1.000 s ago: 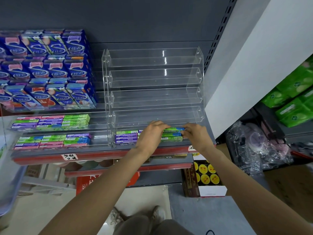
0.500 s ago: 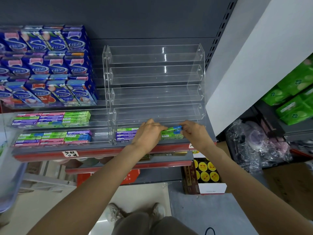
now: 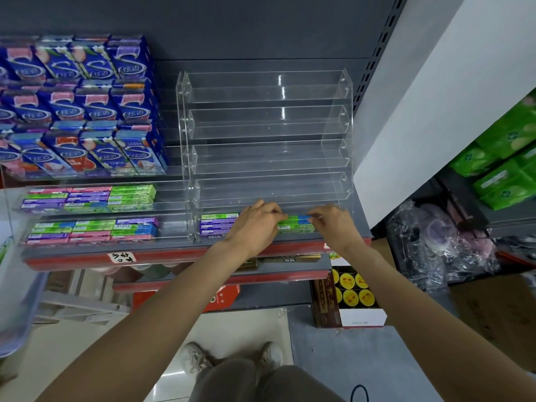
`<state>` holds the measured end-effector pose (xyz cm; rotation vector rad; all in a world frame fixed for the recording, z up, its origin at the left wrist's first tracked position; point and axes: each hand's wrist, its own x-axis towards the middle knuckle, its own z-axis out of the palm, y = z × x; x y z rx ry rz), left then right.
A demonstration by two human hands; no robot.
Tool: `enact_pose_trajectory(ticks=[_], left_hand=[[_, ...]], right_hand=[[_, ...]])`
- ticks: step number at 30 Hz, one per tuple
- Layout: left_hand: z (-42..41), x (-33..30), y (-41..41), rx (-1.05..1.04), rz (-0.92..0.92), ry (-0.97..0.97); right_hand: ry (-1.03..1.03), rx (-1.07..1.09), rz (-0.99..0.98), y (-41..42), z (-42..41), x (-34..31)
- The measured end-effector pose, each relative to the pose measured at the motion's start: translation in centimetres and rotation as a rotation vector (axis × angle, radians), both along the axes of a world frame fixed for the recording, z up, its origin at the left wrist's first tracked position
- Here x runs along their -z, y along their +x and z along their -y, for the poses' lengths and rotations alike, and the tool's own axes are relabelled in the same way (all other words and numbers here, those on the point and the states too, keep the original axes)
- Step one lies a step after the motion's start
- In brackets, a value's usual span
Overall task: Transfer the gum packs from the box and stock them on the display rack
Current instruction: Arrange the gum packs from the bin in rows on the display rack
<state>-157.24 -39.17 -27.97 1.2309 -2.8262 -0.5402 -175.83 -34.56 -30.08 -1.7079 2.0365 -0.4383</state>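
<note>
Both arms reach forward to the clear display rack's (image 3: 265, 158) bottom tier. The left hand (image 3: 255, 230) and right hand (image 3: 333, 227), fingers curled, pinch opposite ends of a green-blue gum pack (image 3: 295, 220) lying on the stack there.

Left hand (image 3: 255, 227) hides the middle of the bottom-tier gum packs (image 3: 295, 223); blue cartons (image 3: 58, 105) are cut off at frame's left edge

Display rack (image 3: 266, 126) clear glossy acrylic; gum packs (image 3: 295, 223) shiny printed wrap; back panel (image 3: 232, 27) matt grey metal; bags (image 3: 435, 242) crinkled clear plastic.
</note>
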Motion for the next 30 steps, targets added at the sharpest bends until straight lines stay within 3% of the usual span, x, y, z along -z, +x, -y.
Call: enact_pose_trajectory(ticks=[12, 30], left_hand=[[-0.4, 0.3, 1.4, 0.000, 0.067, -0.089], [-1.0, 0.1, 1.9, -0.057, 0.060, -0.061]], right_hand=[[0.041, -0.159, -0.024, 0.1, -1.1, -0.9], [0.059, -0.245, -0.336, 1.6, -1.0, -2.3]])
